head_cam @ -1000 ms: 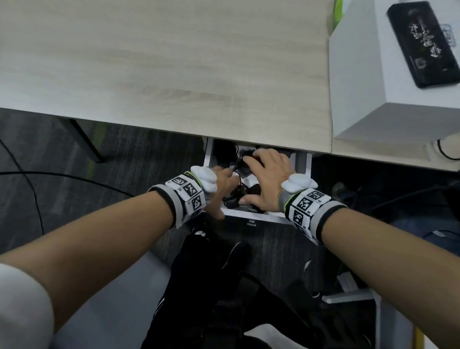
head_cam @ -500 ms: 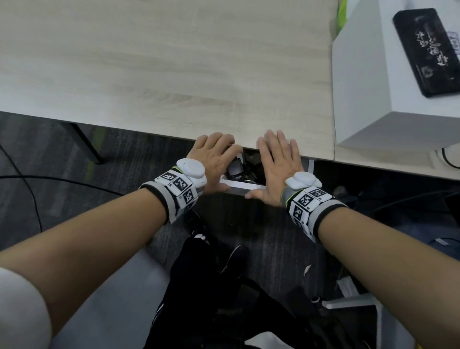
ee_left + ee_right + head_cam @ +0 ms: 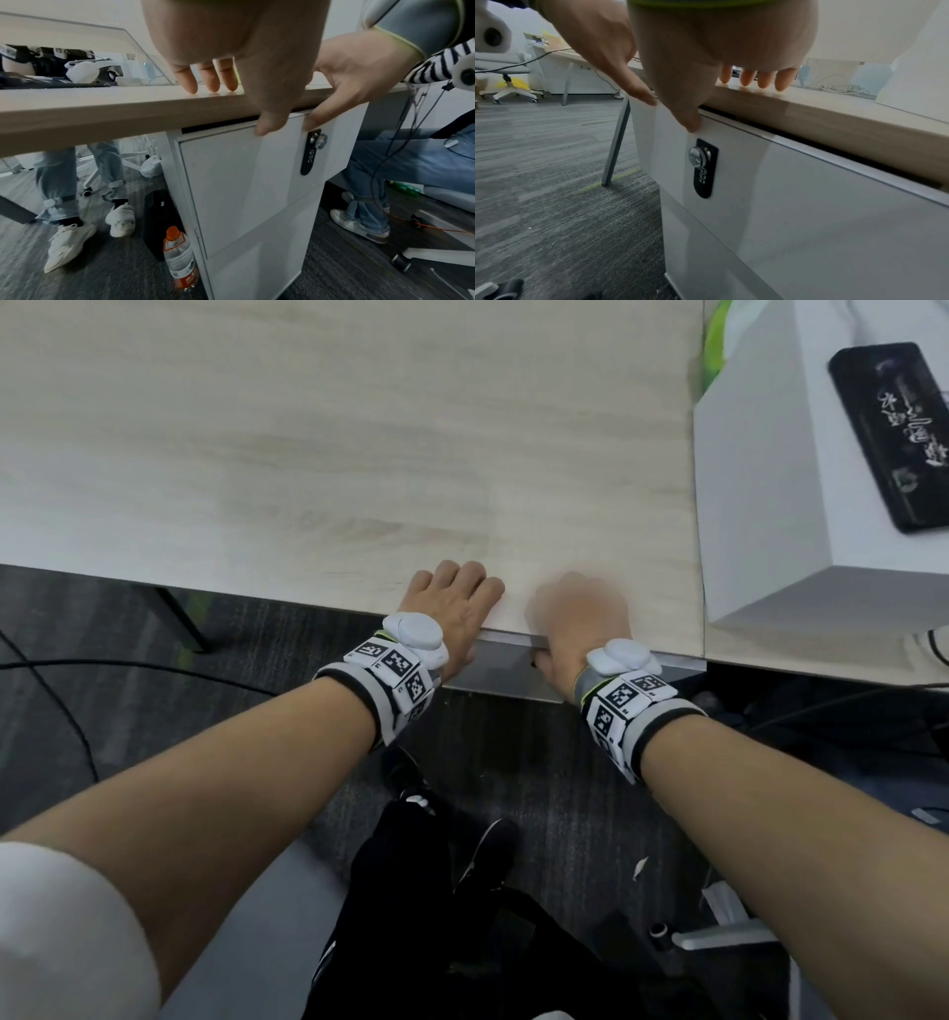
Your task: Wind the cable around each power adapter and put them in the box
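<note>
Matt pale wood-grain desk top [image 3: 318, 454], smooth white drawer front [image 3: 244, 172], coarse grey carpet [image 3: 539, 162]

The head view looks steeply down from above the person onto the near edge of the tabletop [image 3: 359, 454], with both forearms reaching away from the lens. The left wrist view sits low and close under the left hand [image 3: 231, 36], facing the white drawer front [image 3: 244, 182] beneath that edge; the right wrist view does likewise from the other side, under the right hand [image 3: 718, 36]. All three share the near edge and the drawer front, and both wrist views show its black lock plate [image 3: 704, 168]
</note>
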`<state>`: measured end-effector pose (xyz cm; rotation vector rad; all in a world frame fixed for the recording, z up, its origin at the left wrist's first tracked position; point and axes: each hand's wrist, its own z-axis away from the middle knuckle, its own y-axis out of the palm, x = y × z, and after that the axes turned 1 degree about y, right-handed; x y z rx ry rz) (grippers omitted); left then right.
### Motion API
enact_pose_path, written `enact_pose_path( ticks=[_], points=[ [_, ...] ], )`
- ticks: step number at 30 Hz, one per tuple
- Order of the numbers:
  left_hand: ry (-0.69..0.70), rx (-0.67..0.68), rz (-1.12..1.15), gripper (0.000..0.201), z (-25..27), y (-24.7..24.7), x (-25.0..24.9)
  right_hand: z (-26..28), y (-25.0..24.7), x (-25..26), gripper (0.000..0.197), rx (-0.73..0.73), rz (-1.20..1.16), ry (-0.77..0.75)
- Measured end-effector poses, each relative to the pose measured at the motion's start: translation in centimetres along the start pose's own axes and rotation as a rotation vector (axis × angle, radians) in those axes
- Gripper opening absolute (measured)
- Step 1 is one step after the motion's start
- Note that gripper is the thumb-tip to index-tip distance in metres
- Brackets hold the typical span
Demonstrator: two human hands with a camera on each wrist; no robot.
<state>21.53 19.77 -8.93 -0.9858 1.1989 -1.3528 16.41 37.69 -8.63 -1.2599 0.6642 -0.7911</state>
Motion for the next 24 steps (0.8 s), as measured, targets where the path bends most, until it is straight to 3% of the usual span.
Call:
enact_pose_path(
  ticks=[8,13,18,24],
  points=[
    [-0.075,0.025,-0.023,0.055,-0.8,0.0,2.6,-2.6,0.2,-0.1,0.057,0.069,0.103,0.041],
    [-0.043,0.045,-0.027,0.059,-0.8,-0.2,2.8,-2.6,-0.3,-0.1,0.061,0.099,0.106,0.053],
    [0.026,0.095,0.057,0.057,-0.4,-2.0,4.4,-3.1,-2.9,0.0,0.076,0.14,0.026,0.003],
    [-0.075,0.383,0.236,0.05,-1.4,-4.7,8.1,-6.6,-6.5,1.1,0.039,0.411,-0.028,0.015]
  ],
)
